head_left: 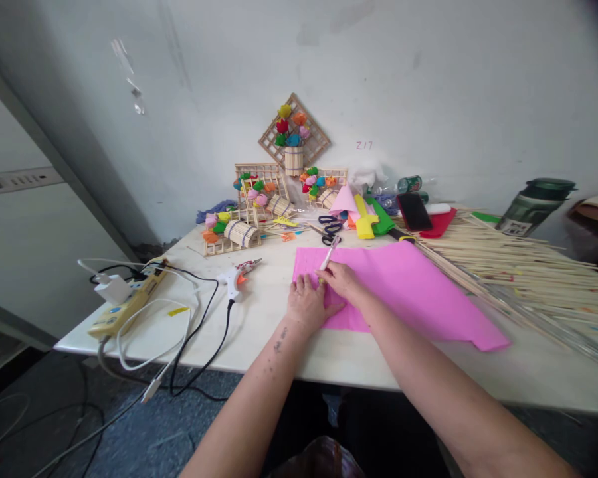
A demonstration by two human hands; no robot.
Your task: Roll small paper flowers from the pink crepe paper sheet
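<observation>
A large pink sheet [403, 285], which looks like paper or thin felt, lies flat on the table before me. My left hand [306, 302] rests on its left part with the fingers spread, pressing it down. A white pen [329, 253] is gripped in my right hand [341, 280], tilted with its upper end away from me and its lower end at the sheet. Something small and yellow shows between the two hands, too small to name. Two pairs of black-handled scissors [331, 226] lie just beyond the sheet's far edge.
A glue gun [234, 279], cables and a power strip [129, 299] lie to the left. Stick-lattice flower decorations [294, 136] stand against the wall. Many thin wooden sticks [518, 265], a phone [414, 212] and a dark green bottle [535, 206] are on the right.
</observation>
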